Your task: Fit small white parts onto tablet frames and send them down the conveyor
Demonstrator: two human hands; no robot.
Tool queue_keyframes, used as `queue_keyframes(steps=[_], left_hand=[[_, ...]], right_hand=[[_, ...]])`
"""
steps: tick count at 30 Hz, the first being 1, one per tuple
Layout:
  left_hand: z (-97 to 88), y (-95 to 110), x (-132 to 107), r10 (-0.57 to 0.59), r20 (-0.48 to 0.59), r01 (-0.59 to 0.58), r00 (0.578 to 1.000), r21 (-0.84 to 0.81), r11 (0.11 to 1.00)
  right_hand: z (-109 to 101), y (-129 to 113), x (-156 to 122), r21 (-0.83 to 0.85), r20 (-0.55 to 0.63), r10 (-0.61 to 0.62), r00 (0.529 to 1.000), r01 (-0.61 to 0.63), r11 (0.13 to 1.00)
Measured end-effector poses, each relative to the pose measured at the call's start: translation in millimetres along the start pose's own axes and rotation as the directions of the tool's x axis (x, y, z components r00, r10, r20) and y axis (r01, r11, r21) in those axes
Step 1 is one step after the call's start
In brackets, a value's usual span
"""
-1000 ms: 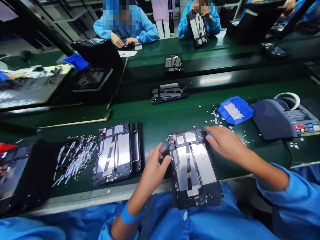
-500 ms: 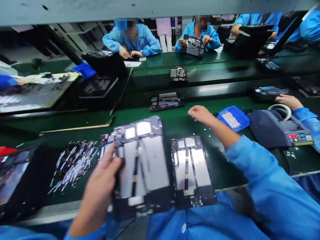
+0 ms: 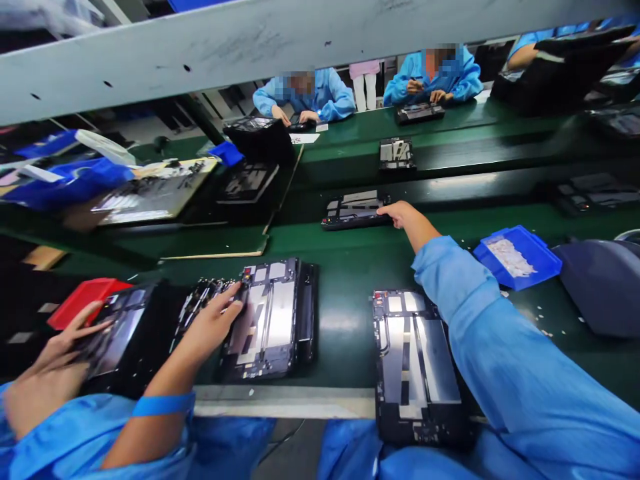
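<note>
My left hand [image 3: 213, 323] grips the left edge of an opened tablet [image 3: 270, 307], its silver battery panels facing up. That tablet lies on top of at least one other dark tablet [image 3: 307, 313]. Farther away, my right hand [image 3: 400, 215] has its fingers on the right end of another opened tablet [image 3: 355, 208] at the far side of the bench; part of the grip is hidden. One more opened tablet [image 3: 415, 367] lies right in front of me, its right edge partly covered by my right sleeve.
A blue tray [image 3: 545, 257] of small white pieces and a grey machine [image 3: 595, 287] stand at right. At left, a co-worker's hand [image 3: 50, 367] touches a tablet [image 3: 120, 333] near a red tray [image 3: 75, 300]. Thin strips [image 3: 193, 303] lie behind my left hand. A beam [image 3: 250, 50] crosses overhead.
My left hand has lowered its tablet from mid-air onto the stack at left. My right hand has reached the tablet at the far side. The view has swung left.
</note>
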State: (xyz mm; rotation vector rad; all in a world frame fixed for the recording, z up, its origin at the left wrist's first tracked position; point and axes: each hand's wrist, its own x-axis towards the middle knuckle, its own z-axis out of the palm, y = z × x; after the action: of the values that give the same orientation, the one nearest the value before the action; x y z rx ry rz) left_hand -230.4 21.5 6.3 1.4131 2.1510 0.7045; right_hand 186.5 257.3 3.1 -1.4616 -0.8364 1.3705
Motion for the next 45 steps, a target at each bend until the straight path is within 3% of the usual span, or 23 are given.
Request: queue_keyframes(steps=[2,4,6,7,8,9,10,11,13,15,17,19,22,24,25,27,30,32,35,37,40,42,45], left_hand=[[-1.6,11.2,-7.6,0.035,-0.036,-0.032,0.999,0.066,0.997],[-0.2,29.7,-27.9,0.079,-0.156,-0.066,0.985,0.088,0.994],[11.2,55.2,-59.4,0.094,-0.213,-0.107,0.973,-0.052,0.993],[22.2,70.2,-77.1,0.072,-0.164,-0.110,0.984,-0.241,0.964],[36.6,86.2,-94.3,0.063,-0.007,-0.060,0.998,-0.423,0.904],[53.8,102.7,-109.9,0.074,0.177,0.040,0.981,-0.570,0.820],[72.9,119.1,-123.0,0.109,0.325,0.151,0.940,-0.678,0.719],[92.4,134.5,-133.2,0.153,0.401,0.229,0.903,-0.753,0.617],[127.9,159.2,-146.1,0.194,0.401,0.279,0.895,-0.844,0.459],[151.6,172.4,-152.5,0.179,0.324,0.236,0.929,-0.891,0.388],[160.5,173.6,-155.9,0.165,0.291,0.205,0.942,-0.892,0.403],[158.4,167.7,-157.7,0.199,0.355,0.226,0.913,-0.849,0.478],[152.5,158.2,-158.3,0.294,0.506,0.225,0.811,-0.734,0.641],[155.4,154.2,-158.6,0.353,0.535,0.117,0.767,-0.659,0.743],[159.1,151.6,-159.2,0.374,0.516,0.030,0.770,-0.616,0.788],[168.9,142.9,-161.9,0.381,0.433,-0.149,0.817,-0.480,0.865],[185.0,120.4,-170.1,0.341,0.302,-0.251,0.890,-0.299,0.921],[194.8,104.7,-177.5,0.355,0.287,-0.259,0.889,-0.323,0.910],[203.5,91.6,-185.3,0.420,0.304,-0.281,0.855,-0.409,0.868],[201.9,92.1,-182.2,0.423,0.277,-0.300,0.863,-0.393,0.869],[188.8,106.2,-159.5,0.457,0.142,-0.422,0.878,-0.222,0.879],[178.9,122.8,-136.8,0.569,0.104,-0.570,0.816,-0.025,0.821],[172.2,151.7,-106.6,0.728,0.224,-0.762,0.648,0.212,0.612]], right_hand=[[-3.0,-5.0,-2.3,0.054,0.012,0.092,0.996,-0.092,0.994],[-13.4,-9.4,-18.6,0.126,0.029,0.127,0.991,-0.130,0.984],[-28.0,-8.9,-51.4,0.194,0.036,0.110,0.993,-0.115,0.974],[-35.3,-5.3,-73.9,0.228,0.036,0.089,0.995,-0.095,0.969],[-41.9,1.2,-100.1,0.262,0.037,0.062,0.997,-0.070,0.962],[-47.6,10.8,-129.0,0.291,0.036,0.034,0.999,-0.043,0.956],[-52.5,23.3,-159.6,0.356,0.048,-0.019,0.999,0.000,0.935],[-57.0,38.3,-190.4,0.392,0.057,-0.070,0.996,0.042,0.919],[-67.7,72.0,-247.4,0.373,0.091,-0.127,0.988,0.085,0.924],[-86.9,103.3,-291.8,0.284,0.187,-0.121,0.975,0.064,0.957],[-118.3,125.6,-321.2,0.179,0.281,-0.090,0.955,0.039,0.983],[-157.6,138.4,-338.3,0.106,0.272,-0.089,0.958,0.062,0.992],[-205.1,149.9,-349.4,0.018,0.222,-0.077,0.972,0.075,0.997],[-215.8,159.0,-350.4,-0.074,0.242,-0.044,0.969,0.063,0.995],[-214.7,164.4,-349.4,-0.130,0.240,-0.040,0.970,0.073,0.989],[-204.7,175.6,-344.7,-0.236,0.185,-0.082,0.979,0.125,0.964],[-186.0,188.6,-334.6,-0.319,0.108,-0.156,0.982,0.183,0.930],[-178.4,192.6,-329.2,-0.323,0.134,-0.176,0.975,0.211,0.923],[-176.4,193.2,-324.0,-0.336,0.230,-0.189,0.955,0.260,0.905],[-179.1,191.1,-320.2,-0.360,0.270,-0.190,0.944,0.283,0.889],[-182.7,181.8,-312.4,-0.423,0.208,-0.229,0.951,0.299,0.855],[-181.7,168.4,-306.5,-0.462,0.139,-0.316,0.939,0.344,0.818],[-173.8,139.9,-298.7,-0.494,0.141,-0.458,0.878,0.464,0.736]])
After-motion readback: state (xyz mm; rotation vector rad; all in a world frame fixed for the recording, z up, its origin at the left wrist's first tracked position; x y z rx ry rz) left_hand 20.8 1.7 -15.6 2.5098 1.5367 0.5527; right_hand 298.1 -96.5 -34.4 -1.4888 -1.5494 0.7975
